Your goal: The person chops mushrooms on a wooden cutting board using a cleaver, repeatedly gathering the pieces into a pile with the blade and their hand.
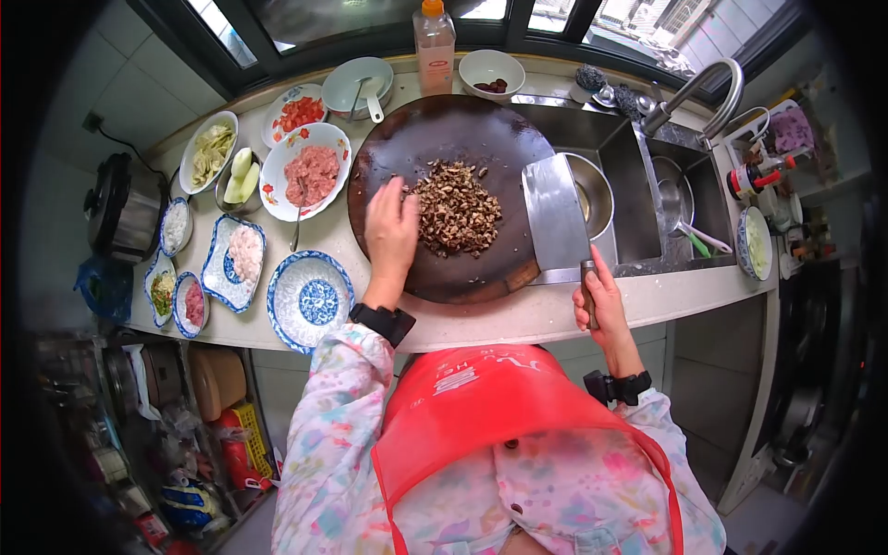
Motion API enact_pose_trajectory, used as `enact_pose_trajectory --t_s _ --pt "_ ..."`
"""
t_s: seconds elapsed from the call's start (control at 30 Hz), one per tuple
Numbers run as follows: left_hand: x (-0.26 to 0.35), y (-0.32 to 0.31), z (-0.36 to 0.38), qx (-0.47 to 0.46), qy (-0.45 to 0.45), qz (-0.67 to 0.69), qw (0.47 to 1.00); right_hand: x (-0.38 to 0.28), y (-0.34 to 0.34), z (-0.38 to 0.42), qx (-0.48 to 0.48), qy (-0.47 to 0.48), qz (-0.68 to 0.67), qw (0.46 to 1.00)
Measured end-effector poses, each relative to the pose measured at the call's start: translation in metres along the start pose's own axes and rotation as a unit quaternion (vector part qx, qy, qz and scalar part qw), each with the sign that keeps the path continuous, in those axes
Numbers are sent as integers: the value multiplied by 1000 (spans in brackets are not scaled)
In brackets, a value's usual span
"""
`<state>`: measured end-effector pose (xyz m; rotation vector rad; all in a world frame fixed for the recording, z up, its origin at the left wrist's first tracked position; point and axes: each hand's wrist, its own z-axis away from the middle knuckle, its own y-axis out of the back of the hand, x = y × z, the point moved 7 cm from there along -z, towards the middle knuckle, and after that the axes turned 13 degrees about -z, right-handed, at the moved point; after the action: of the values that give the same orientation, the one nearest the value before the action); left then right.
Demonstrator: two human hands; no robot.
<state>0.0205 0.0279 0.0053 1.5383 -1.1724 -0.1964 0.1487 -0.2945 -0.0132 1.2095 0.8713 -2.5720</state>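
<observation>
A pile of chopped brown pieces (458, 208) lies in the middle of a round dark cutting board (416, 129). My left hand (392, 227) is at the left edge of the pile, palm down, its fingers stretched out and close together, holding nothing visible. My right hand (603, 301) is wrapped round the handle of a wide cleaver (558, 208). The blade lies over the board's right edge, to the right of the pile. An empty blue-patterned bowl (319, 301) stands to the left of my left forearm.
Left of the board are a bowl of minced meat (310, 176), a plate of red pieces (298, 113) and several small dishes. A bottle (435, 51) and a white bowl (492, 72) stand behind. A metal bowl (597, 194) and the sink (624, 194) are at right.
</observation>
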Motion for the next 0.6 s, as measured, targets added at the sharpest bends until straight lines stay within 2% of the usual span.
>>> enact_pose_trajectory --t_s 0.03,0.13,0.2,0.27,0.33,0.4,0.43,0.47,0.5,0.6 --pt "-16 3 5 23 88 24 996 8 0 0 5 -16 -39 999" --pt "-17 -1 24 35 129 -20 991 30 -15 -6 4 -36 -103 994" --pt "9 -4 29 47 100 -2 994 36 -42 -12 -13 -43 -75 996" --pt "43 1 25 70 50 33 996 34 -66 -14 -45 -10 -5 999" --pt "51 -8 15 71 38 52 995 25 -84 -7 -79 62 91 991" --pt "54 -5 1 79 35 64 994 17 -91 -3 -90 75 149 982" --pt "56 -2 -5 77 23 59 995 4 -99 -1 -104 181 265 941" --pt "59 5 -9 75 11 53 996 -6 -109 5 -115 282 374 876" --pt "55 13 -9 50 50 70 995 -13 -117 8 -122 284 371 876" --pt "14 11 9 74 130 116 982 -25 -137 13 -162 287 407 852"
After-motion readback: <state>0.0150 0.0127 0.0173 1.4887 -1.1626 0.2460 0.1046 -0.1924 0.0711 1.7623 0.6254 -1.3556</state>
